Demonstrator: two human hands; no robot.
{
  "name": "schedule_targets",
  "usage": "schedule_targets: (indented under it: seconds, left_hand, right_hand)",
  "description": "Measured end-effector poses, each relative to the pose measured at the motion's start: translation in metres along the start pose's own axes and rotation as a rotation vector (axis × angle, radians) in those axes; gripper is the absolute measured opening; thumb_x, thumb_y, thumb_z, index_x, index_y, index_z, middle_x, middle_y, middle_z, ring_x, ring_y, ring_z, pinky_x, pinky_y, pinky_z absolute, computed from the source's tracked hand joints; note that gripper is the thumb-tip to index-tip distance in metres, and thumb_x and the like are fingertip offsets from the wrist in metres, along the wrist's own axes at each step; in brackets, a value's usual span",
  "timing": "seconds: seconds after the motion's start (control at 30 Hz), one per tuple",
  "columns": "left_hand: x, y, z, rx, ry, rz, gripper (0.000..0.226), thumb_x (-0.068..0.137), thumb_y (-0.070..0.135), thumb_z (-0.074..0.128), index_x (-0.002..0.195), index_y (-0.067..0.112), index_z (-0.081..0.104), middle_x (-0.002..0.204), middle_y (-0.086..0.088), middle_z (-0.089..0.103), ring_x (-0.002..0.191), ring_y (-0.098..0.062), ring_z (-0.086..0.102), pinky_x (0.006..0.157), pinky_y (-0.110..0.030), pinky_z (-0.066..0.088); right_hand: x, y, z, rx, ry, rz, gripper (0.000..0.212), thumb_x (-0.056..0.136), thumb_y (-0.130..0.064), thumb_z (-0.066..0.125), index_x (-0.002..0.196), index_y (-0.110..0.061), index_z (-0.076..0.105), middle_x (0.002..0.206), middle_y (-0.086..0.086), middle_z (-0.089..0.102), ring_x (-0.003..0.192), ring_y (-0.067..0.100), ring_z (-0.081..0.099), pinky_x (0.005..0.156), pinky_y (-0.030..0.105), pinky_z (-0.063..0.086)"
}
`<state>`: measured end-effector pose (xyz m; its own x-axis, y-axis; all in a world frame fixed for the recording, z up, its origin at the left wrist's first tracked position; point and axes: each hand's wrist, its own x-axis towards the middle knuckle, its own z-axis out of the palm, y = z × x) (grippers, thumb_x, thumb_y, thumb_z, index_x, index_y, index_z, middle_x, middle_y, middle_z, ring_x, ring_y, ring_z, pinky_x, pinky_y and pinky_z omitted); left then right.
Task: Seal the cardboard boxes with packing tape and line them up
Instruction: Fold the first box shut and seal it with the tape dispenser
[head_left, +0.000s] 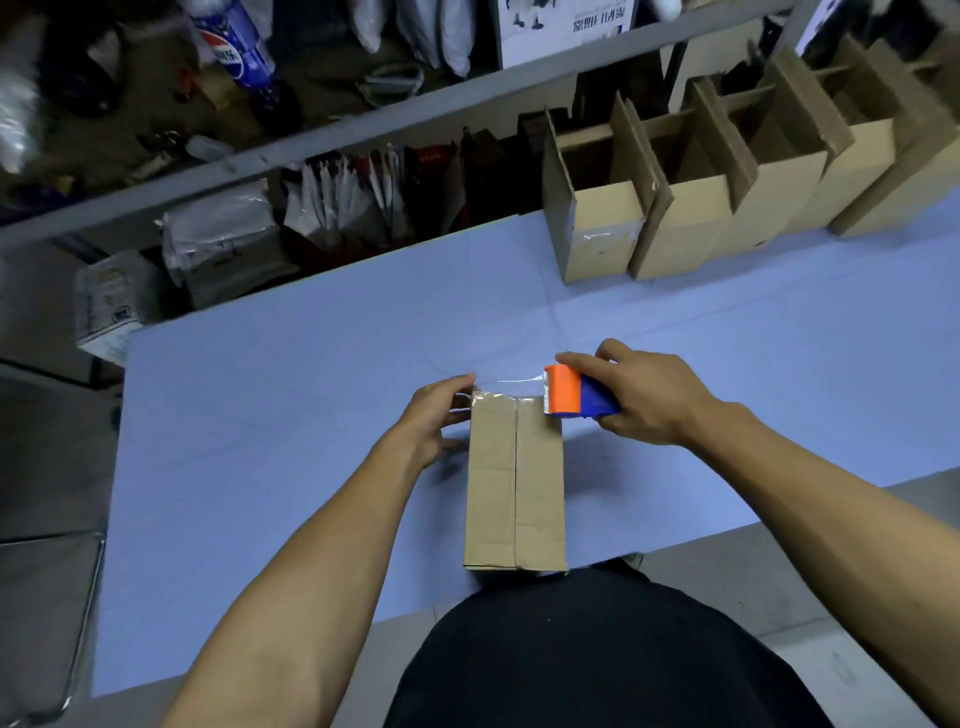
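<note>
- The cardboard box (514, 483) lies flat on the blue table (311, 415), right in front of the person, its long axis running away from them and its centre seam running the same way
- A strip of clear packing tape (511, 387) crosses the far end of the box, stretched between the two hands, so it lies across the seam, not along it
- The left hand (439, 415) sits at the far left corner, fingers curled onto the tape end and the box edge, pinning it there
- The right hand (649, 397) grips the orange and blue tape dispenser (576, 395), just off the far right corner; it is the nearer hand for the pull or cut
- A row of open-topped boxes (727, 197) stands lined up at the far right of the table, well apart from this one
</note>
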<state>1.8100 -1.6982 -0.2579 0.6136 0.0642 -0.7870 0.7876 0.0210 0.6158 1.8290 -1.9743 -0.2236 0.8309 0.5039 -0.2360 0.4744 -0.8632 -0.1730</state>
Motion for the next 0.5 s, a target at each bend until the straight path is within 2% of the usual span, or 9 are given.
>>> schedule_targets:
  seconds: [0.17, 0.33, 0.5]
  left_hand:
    - [0.009, 0.011, -0.008, 0.015, -0.064, -0.003, 0.02, 0.09, 0.031, 0.064, 0.072, 0.023, 0.066, 0.078, 0.007, 0.068, 0.081, -0.012, 0.065, 0.084, -0.041, 0.046]
    - [0.012, 0.014, -0.004, 0.16, -0.02, 0.121, 0.025, 0.094, 0.033, 0.058, 0.069, 0.028, 0.058, 0.067, 0.01, 0.054, 0.072, -0.01, 0.058, 0.081, -0.043, 0.041]
    - [0.019, 0.015, -0.001, 0.265, -0.007, 0.227, 0.03, 0.101, 0.036, 0.047, 0.074, 0.026, 0.051, 0.074, 0.006, 0.05, 0.073, -0.015, 0.047, 0.072, -0.035, 0.036]
  right_hand:
    - [-0.002, -0.004, 0.003, 0.032, -0.016, 0.011, 0.08, 0.083, -0.034, 0.061, 0.152, -0.043, 0.021, 0.122, -0.004, 0.046, 0.083, 0.025, 0.057, 0.06, 0.029, 0.034]
    - [0.001, -0.008, 0.001, 0.015, -0.018, -0.004, 0.081, 0.083, -0.034, 0.061, 0.153, -0.043, 0.021, 0.123, -0.004, 0.045, 0.082, 0.025, 0.057, 0.06, 0.029, 0.034]
    - [0.0, -0.009, 0.002, 0.042, -0.029, 0.019, 0.08, 0.083, -0.036, 0.06, 0.153, -0.043, 0.02, 0.121, -0.004, 0.045, 0.079, 0.024, 0.055, 0.061, 0.029, 0.037]
